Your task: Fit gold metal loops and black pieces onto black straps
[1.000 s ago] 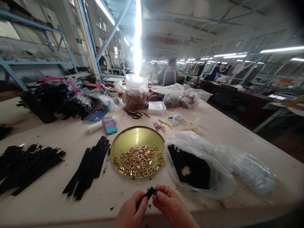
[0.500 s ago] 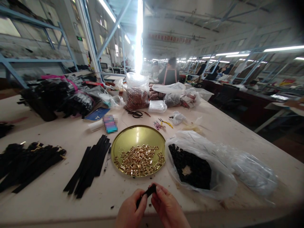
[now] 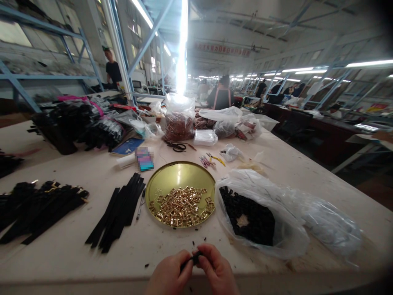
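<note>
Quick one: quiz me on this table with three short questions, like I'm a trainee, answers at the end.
1. True or false: the gold buckles lie on the round tray.
2. What lies between the tray and the nearest black strips?
A) scissors
B) pen
C) yellow-handled tool
3. Fill in: the left hand and right hand hold a small piece coloured ____.
Key: 1 true; 2 B; 3 black.

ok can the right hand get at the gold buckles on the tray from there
Probably yes: nothing visible stands between the right hand and the gold buckles, though its fingers are at the black strip now.
</note>
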Demonstrator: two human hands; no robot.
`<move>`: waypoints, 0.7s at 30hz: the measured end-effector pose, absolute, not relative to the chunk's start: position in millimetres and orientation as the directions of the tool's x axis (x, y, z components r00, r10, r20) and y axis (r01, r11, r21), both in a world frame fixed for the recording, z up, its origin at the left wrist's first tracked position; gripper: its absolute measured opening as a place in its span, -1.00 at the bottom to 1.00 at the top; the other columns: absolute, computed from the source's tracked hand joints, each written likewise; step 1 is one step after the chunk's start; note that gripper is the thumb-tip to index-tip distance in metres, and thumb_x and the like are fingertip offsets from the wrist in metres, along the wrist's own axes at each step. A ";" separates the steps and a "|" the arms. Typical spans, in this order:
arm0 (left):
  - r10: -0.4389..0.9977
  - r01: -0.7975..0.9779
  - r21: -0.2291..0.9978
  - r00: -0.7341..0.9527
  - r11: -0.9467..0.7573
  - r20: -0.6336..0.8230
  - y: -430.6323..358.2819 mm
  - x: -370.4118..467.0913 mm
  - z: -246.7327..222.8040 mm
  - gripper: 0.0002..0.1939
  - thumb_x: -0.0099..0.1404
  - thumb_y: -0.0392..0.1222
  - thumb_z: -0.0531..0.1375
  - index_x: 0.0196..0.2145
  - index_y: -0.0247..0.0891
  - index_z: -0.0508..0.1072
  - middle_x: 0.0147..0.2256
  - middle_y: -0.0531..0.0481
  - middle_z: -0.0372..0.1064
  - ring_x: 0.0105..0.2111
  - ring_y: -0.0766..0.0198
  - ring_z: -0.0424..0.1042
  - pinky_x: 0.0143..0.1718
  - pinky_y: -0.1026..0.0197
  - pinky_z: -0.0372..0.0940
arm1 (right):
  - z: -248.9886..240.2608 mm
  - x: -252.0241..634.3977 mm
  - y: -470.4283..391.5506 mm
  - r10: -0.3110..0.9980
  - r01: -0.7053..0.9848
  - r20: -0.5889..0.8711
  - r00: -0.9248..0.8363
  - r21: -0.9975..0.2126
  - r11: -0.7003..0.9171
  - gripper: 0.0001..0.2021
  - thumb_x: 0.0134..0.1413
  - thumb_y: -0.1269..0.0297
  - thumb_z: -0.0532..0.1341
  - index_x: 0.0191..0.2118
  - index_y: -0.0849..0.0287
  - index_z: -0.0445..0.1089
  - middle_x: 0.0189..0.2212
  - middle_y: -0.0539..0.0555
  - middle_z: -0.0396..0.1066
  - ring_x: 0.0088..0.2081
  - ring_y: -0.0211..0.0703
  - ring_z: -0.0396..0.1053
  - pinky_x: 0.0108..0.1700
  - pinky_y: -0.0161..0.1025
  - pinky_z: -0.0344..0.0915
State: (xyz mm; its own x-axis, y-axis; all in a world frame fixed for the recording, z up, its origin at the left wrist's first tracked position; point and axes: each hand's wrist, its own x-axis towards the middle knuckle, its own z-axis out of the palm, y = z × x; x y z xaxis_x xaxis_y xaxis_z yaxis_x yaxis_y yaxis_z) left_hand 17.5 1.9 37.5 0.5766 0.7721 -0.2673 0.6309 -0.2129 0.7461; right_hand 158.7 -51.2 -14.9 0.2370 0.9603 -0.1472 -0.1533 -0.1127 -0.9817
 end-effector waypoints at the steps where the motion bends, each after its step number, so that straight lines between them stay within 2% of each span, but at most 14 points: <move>1: 0.768 0.620 0.754 0.586 -0.217 -0.261 1.7 18.0 38.3 -0.77 0.23 -0.20 -0.05 -0.45 -0.21 0.37 -0.45 0.02 0.41 -0.41 0.23 0.36 -0.45 0.31 0.07 | -14.8 159.3 -51.6 0.966 -0.160 -0.159 0.205 -0.979 -0.128 -0.67 -0.09 0.01 0.23 -0.27 0.17 0.38 -0.39 0.08 0.45 -0.37 -0.11 0.37 -0.30 -0.19 0.30; 3: 0.770 0.591 0.782 0.588 -0.198 -0.249 0.4 19.7 38.0 -0.76 0.24 -0.19 -0.06 -0.43 -0.22 0.37 -0.41 0.00 0.42 -0.38 0.22 0.37 -0.41 0.30 0.10 | -12.4 161.0 -50.4 0.965 -0.239 -0.203 0.167 -0.958 -0.160 -0.68 -0.15 0.03 0.27 -0.31 0.16 0.38 -0.42 0.05 0.45 -0.38 -0.13 0.36 -0.30 -0.20 0.29; 5: 0.789 0.550 0.822 0.568 -0.149 -0.237 -2.2 21.0 35.5 -0.77 0.23 -0.18 -0.06 -0.31 -0.24 0.36 -0.41 -0.02 0.40 -0.39 0.22 0.36 -0.40 0.29 0.13 | -8.2 163.6 -48.1 0.950 -0.307 -0.245 0.192 -0.935 -0.179 -0.67 -0.23 0.05 0.33 -0.37 0.17 0.40 -0.46 0.02 0.43 -0.41 -0.17 0.34 -0.32 -0.24 0.27; 9: 0.794 0.427 0.902 0.569 -0.063 -0.213 -7.8 19.7 30.5 -0.67 0.18 -0.22 -0.05 -0.08 -0.29 0.17 -0.48 0.06 0.33 -0.49 0.27 0.32 -0.43 0.30 0.16 | -0.1 166.6 -46.2 0.902 -0.335 -0.342 0.263 -0.909 -0.247 -0.61 -0.34 -0.02 0.35 -0.43 0.21 0.42 -0.60 -0.06 0.34 -0.56 -0.30 0.20 -0.49 -0.34 0.14; 12: 0.801 0.385 0.921 0.567 -0.050 -0.194 -9.9 18.8 32.2 -0.74 0.16 -0.25 -0.05 -0.16 -0.26 0.17 -0.48 0.07 0.35 -0.45 0.28 0.34 -0.39 0.30 0.16 | 3.2 160.6 -47.5 0.919 -0.373 -0.343 0.192 -0.892 -0.255 -0.62 -0.34 -0.01 0.36 -0.49 0.22 0.39 -0.65 -0.08 0.29 -0.59 -0.33 0.16 -0.52 -0.36 0.09; 16: 0.844 0.330 0.944 0.506 0.003 -0.179 -11.0 21.1 35.2 -0.84 0.16 -0.21 -0.03 -0.26 -0.22 0.15 -0.47 0.04 0.37 -0.43 0.25 0.37 -0.37 0.27 0.18 | 0.6 150.7 -48.7 0.948 -0.388 -0.274 0.160 -0.901 -0.195 -0.68 -0.28 0.06 0.35 -0.48 0.20 0.35 -0.59 -0.06 0.33 -0.51 -0.25 0.25 -0.43 -0.33 0.16; 18: 0.868 0.341 0.940 0.461 0.022 -0.187 -11.4 21.8 32.3 -0.86 0.13 -0.17 0.01 -0.32 -0.21 0.15 -0.50 0.07 0.33 -0.46 0.26 0.35 -0.41 0.27 0.19 | -3.7 150.2 -49.2 0.955 -0.324 -0.241 0.171 -0.929 -0.177 -0.73 -0.23 0.10 0.33 -0.48 0.19 0.34 -0.57 -0.04 0.35 -0.46 -0.20 0.28 -0.39 -0.29 0.18; 21: 0.838 0.347 0.928 0.460 0.136 -0.294 -12.5 21.0 22.4 -0.85 0.11 -0.08 0.02 -0.43 -0.19 0.13 -0.58 0.13 0.24 -0.61 0.33 0.25 -0.57 0.32 0.12 | -9.1 152.5 -50.9 0.952 -0.087 -0.153 0.265 -0.987 -0.134 -0.81 -0.15 0.17 0.28 -0.46 0.18 0.35 -0.54 0.00 0.35 -0.44 -0.16 0.28 -0.37 -0.27 0.19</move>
State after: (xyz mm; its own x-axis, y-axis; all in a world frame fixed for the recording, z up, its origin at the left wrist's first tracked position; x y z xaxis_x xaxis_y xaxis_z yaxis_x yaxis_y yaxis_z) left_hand 21.0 -12.5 22.4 0.4600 0.8377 -0.2944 0.3468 0.1357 0.9281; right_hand 152.5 -50.9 -9.1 0.2653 0.9519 -0.1530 -0.0874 -0.1343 -0.9871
